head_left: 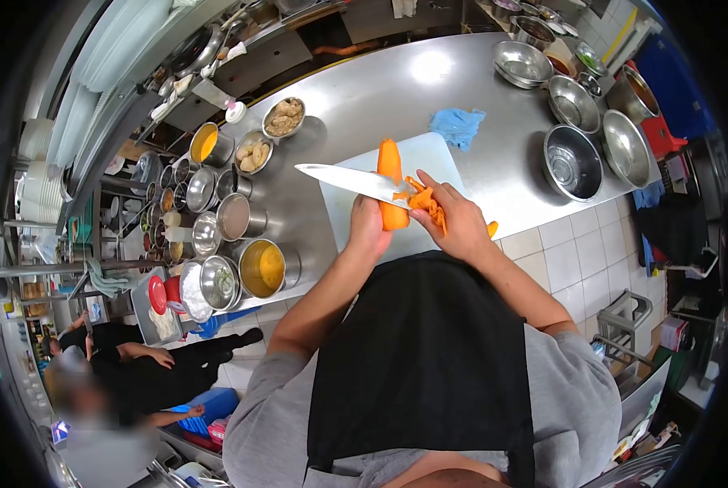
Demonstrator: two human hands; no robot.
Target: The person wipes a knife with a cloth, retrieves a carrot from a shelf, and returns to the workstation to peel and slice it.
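Observation:
A peeled-looking carrot stands lengthwise over the white cutting board. My left hand is closed around its near end. Across the carrot lies the broad blade of a kitchen knife, its tip pointing left. My right hand is closed at the knife's heel end, and the handle is hidden in it. Orange carrot shavings bunch up between the blade and my right fingers. Another orange piece shows just beyond the right hand, at the board's near right.
A blue cloth lies behind the board on the steel table. Metal bowls stand at right; pots and bowls, including a pot with yellow contents, line the left. Co-workers are at lower left.

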